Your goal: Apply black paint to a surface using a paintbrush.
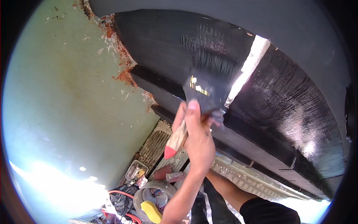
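Wide flat brush (212,87) is up at the black panel (156,41), left of that panel's bright gap (248,71): dark, paint-coated bristles, blurred, yellow marks near their base, bare wood handle tipped red. Left hand (201,140) grasps it, thumb pressed on the front. Right forearm (227,186) crosses behind; right hand hidden, can't tell its fingers. Well below the panel: round bucket (138,196), small items inside too unclear to name, yellow piece (151,212) over its rim; tub with a yellow-handled tool (140,173); reddish cup (162,173). Panel is bounded by a curved grey band (305,41) above, chipped green wall (74,74) left, dark beams (257,140) below. Open air between wall and hand, under the panel's left end.
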Action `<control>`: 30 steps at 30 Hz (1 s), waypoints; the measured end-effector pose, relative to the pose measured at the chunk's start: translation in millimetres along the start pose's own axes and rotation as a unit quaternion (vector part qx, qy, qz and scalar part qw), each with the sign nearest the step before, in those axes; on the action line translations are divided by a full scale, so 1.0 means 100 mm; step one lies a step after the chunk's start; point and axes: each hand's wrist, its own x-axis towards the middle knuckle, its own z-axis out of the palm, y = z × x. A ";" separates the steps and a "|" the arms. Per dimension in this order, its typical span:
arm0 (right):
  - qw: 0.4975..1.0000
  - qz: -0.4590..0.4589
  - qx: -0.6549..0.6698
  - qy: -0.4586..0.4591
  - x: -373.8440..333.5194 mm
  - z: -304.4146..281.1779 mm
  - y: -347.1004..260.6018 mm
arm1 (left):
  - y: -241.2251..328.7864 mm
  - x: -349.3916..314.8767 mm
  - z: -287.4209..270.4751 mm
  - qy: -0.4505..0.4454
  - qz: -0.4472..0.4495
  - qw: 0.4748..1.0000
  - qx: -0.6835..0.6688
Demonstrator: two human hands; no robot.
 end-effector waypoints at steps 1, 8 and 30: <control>1.000 0.000 0.001 0.002 0.01 -0.01 -0.01 | -0.03 -0.08 -0.09 0.029 -0.010 0.999 0.028; 0.999 0.009 0.011 -0.037 0.01 -0.01 -0.05 | 0.29 -0.11 -0.05 -0.025 0.023 0.999 0.018; 0.998 -0.047 0.000 0.031 -0.02 0.11 -0.42 | 0.16 0.08 -0.44 0.040 -0.026 0.995 0.084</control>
